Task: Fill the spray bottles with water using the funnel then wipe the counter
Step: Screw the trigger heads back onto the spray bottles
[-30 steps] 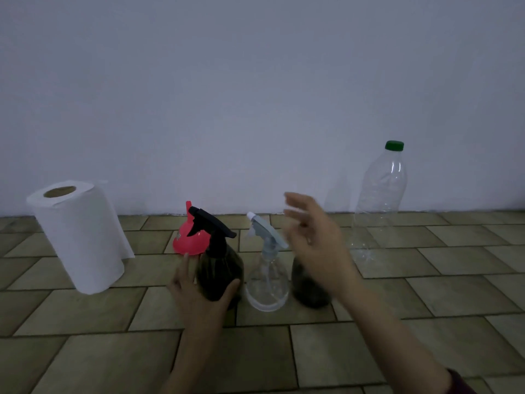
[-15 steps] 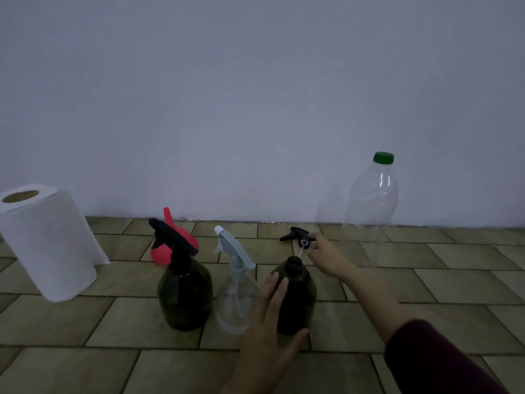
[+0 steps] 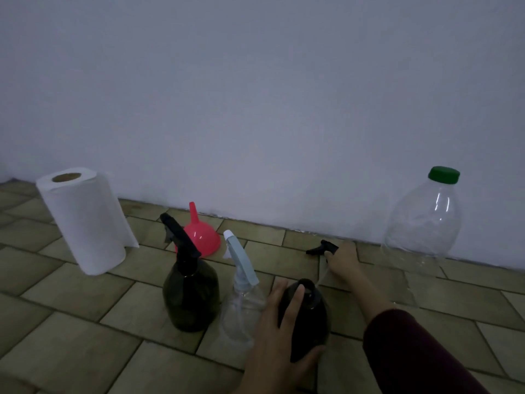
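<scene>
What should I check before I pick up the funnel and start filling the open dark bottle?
1. Neck clear: ok. The open dark bottle has no sprayer on it.
2. Bottle steadied: ok. The left hand holds it upright on the tiles.
3. Right hand free: not ok. The right hand has its grip on the removed black sprayer at the tiles.
4. Funnel within reach: ok. The red funnel sits mouth down behind the other dark bottle.
5. Water source ready: not ok. The big clear bottle has its green cap on.
6. Water inside it: cannot tell.
</scene>
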